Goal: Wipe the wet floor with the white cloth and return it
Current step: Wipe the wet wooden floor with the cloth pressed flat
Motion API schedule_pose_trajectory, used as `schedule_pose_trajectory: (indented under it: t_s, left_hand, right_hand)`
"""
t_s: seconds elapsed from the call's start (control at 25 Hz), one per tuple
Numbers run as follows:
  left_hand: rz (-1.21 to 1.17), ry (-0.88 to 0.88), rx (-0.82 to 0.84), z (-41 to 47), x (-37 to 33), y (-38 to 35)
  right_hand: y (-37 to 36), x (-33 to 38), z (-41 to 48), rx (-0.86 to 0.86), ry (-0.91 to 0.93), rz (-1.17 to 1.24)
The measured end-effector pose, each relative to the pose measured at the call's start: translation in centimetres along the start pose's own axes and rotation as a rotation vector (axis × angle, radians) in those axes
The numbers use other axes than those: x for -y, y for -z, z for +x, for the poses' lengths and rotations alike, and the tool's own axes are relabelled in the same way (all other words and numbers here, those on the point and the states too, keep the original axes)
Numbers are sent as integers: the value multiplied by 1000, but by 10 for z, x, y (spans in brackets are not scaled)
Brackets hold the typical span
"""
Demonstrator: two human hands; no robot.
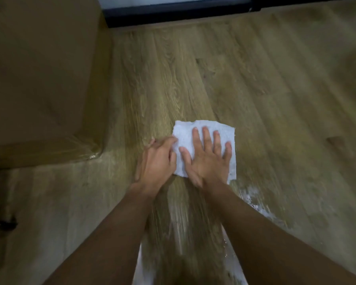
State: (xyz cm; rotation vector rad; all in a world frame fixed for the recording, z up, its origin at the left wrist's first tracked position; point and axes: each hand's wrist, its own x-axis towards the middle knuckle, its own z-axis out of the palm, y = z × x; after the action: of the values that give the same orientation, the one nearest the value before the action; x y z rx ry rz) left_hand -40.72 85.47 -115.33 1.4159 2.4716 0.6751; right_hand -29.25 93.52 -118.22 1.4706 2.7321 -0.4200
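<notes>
White cloth (201, 130) lay flat on the floor (275, 99), approx. mid-floor, well short of the far edge w/ the dark sill (173, 15) and off to the right of the beige block's (39, 79) near corner. It was roughly square, so no real long axis.

Right hand (209, 161) was spread flat on top, fingers straight and apart, palm pressing down. Left hand (156, 161) sat just beside it at the cloth's left edge, touching it w/ fingers and thumb; pinching or only pressing, couldn't tell, as the frame was blurred. Hands were close together, not overlapping.

Key relation: wet streaks (253, 200) lay on the near side of the cloth, towards the person, beside the right forearm and between both arms. Right hand was nearer that patch, so the next stroke prob. needed a pull back and slightly right, w/ weight kept on the flat palm.
</notes>
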Motion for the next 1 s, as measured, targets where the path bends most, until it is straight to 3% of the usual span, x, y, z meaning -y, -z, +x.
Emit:
schedule_pose_trajectory:
  t_s: [0.28, 0.44, 0.56, 0.68, 0.8, 0.96, 1.0]
  left_hand:
    - [230, 199, -74, 71, 28, -18]
    - [331, 66, -36, 101, 40, -17]
    - [353, 29, 10, 116, 41, -8]
    - [362, 63, 55, 116, 39, -3]
    - [370, 67, 76, 116, 37, -2]
    - [376, 55, 52, 118, 40, -6]
    - [380, 57, 46, 118, 42, -7]
  right_hand:
    - [4, 3, 72, 11, 60, -73]
    - [19, 7, 143, 111, 44, -66]
    - [22, 9, 129, 121, 70, -101]
    - [21, 3, 94, 112, 191, -138]
    - [41, -34, 125, 117, 301, -180]
    - [43, -17, 225, 13, -42, -94]
    - [36, 5, 241, -9, -47, -81]
